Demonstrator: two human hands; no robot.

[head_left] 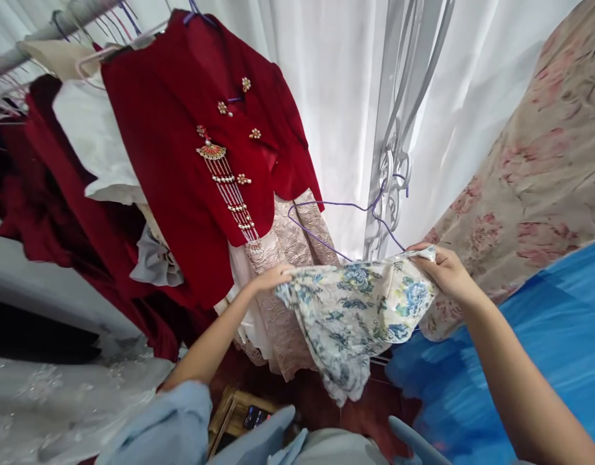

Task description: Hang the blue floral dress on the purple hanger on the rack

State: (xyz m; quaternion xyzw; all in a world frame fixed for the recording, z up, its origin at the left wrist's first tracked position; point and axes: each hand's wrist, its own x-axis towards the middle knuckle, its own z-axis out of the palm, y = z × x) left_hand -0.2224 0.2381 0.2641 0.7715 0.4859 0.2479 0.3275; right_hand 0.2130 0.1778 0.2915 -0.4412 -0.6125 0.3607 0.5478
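A white cloth garment with blue and yellow flowers (360, 310) hangs stretched between my two hands. My left hand (273, 278) grips its upper left corner. At the upper right edge, my right hand (437, 268) is closed on the fabric. Just behind and above the garment is a purple wire hanger (336, 204), hooked near a white metal stand; its lower part is hidden by the cloth. I cannot tell whether the garment touches the hanger.
At left, a red jacket with beaded ornaments (181, 129) hangs on a rail (65, 26) among other clothes. A white scrolled stand (392, 174) stands before white curtains. Pink-flowered fabric (520, 181) and blue cloth (559, 336) fill the right. A phone (256, 416) lies below on a wooden stool.
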